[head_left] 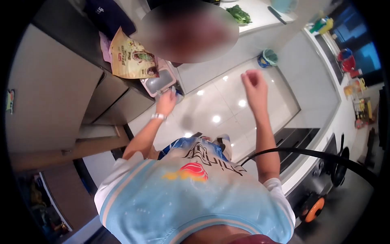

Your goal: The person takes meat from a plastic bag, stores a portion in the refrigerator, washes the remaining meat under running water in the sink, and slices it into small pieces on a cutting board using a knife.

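Observation:
My left hand, with a bracelet at its wrist, is beside the front corner of a pink-rimmed bin. Something small, pale and blue shows at its fingers, too blurred to name. A yellow printed bag hangs over the bin's back edge, beyond that hand. My right hand is raised above the tiled floor, its fingers curled with the tips near the thumb. Whatever it holds, if anything, cannot be made out.
Leafy greens and a knife lie on the white counter ahead. A lined blue bucket stands on the floor. Grey cabinets are at left; a pan and an orange lid are at right.

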### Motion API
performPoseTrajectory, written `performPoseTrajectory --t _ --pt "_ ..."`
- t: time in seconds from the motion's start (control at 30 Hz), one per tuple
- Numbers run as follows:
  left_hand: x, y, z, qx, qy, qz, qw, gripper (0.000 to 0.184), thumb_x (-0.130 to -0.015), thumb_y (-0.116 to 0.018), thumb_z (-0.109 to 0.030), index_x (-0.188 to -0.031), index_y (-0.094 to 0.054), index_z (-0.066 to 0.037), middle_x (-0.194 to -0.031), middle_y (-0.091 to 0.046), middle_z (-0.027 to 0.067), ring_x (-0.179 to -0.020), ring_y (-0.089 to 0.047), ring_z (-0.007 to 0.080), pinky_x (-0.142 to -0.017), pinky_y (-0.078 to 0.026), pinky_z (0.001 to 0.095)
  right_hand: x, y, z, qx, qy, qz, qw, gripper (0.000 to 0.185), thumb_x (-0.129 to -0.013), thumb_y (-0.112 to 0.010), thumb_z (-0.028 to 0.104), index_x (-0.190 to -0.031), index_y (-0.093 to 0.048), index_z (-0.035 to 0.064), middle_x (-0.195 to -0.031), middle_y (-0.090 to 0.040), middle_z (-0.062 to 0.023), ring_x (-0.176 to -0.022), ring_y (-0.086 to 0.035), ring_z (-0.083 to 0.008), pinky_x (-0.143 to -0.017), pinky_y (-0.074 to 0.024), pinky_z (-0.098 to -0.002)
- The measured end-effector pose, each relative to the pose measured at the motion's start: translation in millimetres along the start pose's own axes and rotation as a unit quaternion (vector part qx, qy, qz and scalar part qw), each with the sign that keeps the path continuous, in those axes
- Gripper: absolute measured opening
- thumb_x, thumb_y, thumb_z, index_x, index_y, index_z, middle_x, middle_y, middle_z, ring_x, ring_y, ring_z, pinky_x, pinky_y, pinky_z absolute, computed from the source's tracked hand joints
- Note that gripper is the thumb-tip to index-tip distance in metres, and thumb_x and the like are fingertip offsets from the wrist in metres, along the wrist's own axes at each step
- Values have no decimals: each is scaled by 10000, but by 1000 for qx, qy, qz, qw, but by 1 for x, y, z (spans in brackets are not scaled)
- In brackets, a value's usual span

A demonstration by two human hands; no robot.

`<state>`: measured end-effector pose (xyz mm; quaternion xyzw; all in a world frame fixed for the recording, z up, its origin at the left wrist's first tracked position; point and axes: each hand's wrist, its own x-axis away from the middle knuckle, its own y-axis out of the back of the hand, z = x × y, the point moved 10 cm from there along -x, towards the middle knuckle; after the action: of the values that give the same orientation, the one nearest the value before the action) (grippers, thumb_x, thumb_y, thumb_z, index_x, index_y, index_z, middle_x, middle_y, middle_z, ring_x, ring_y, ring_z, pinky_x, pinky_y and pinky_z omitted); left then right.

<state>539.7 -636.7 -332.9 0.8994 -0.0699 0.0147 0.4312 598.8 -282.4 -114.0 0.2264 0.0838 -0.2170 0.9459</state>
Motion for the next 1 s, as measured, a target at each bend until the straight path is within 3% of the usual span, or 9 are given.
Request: performPoseTrajectory --t 0.1,0.3,0.4,0.6,0.77,0.8,0.87,0.9,1.0 --pt "-80 40 -125 2 -150 -136 979 290 -837 -629 -229 -1063 -602 -49 -1008 -645 149 -933 -637 328 -800 -503 419 -98 -17 -22 -20 50 18 998 225 -874 -673 165 -993 -600 -11 -828 -653 -112 -729 -622 -170 -665 -499 -302" --pt "-204 -5 -206 -44 -51 -186 980 466 -805 -694 -312 -1179 -564 -64 -1165 -565 157 -1087 -535 366 -902 -476 455 -297 -170 -108 82 150 107 979 342 -869 -664 250 -1105 -582 16 -982 -635 -205 -933 -642 -342 -795 -510 -434" --pt "-274 -38 -193 -54 34 -147 987 683 -799 -713 -398 -1326 -444 -60 -1260 -505 187 -1159 -488 405 -942 -461 490 -337 -253 -137 232 143 188 944 567 -877 -627 427 -1324 -486 109 -1244 -521 -222 -1099 -552 -416 -897 -479 -490" --pt "-341 -37 -198 -206 34 -128 970 377 -720 -722 -279 -981 -634 -22 -990 -642 187 -842 -657 378 -730 -558 464 -362 -336 -162 358 236 269 862 521 -889 -563 500 -1236 -558 111 -1259 -508 -154 -1208 -474 -347 -793 -527 -473" --pt "-345 -14 -180 -105 145 -98 979 361 -786 -653 -324 -955 -670 -6 -833 -690 218 -769 -690 353 -690 -555 445 -381 -345 -157 261 200 316 890 298 -880 -587 268 -1048 -572 23 -1056 -615 -181 -889 -672 -359 -768 -559 -457" --pt "-345 -8 -177 -67 146 -114 980 360 -809 -644 -319 -979 -683 -4 -824 -699 198 -728 -699 320 -657 -558 412 -387 -339 -157 238 160 327 901 303 -877 -593 271 -1052 -565 25 -1056 -619 -194 -892 -670 -371 -770 -556 -463" --pt "-335 -29 -150 331 282 -47 899 332 -857 -613 -273 -1021 -687 6 -794 -704 119 -664 -675 170 -579 -524 293 -395 -335 -167 187 137 326 916 302 -873 -598 259 -1062 -555 27 -1054 -617 -203 -879 -665 -387 -770 -554 -469" --pt "-332 -26 -152 375 297 -49 877 311 -889 -602 -258 -1052 -683 -5 -800 -693 65 -664 -634 88 -566 -482 216 -393 -335 -173 150 141 332 921 285 -875 -595 244 -1067 -549 39 -1053 -615 -204 -876 -661 -393 -775 -547 -478" --pt "-317 -4 -160 365 331 -129 860 349 -891 -617 -292 -1082 -667 -4 -873 -707 75 -712 -660 124 -601 -493 230 -377 -326 -169 163 179 370 897 262 -880 -582 227 -1105 -565 93 -1151 -568 -187 -1016 -594 -386 -814 -525 -484"
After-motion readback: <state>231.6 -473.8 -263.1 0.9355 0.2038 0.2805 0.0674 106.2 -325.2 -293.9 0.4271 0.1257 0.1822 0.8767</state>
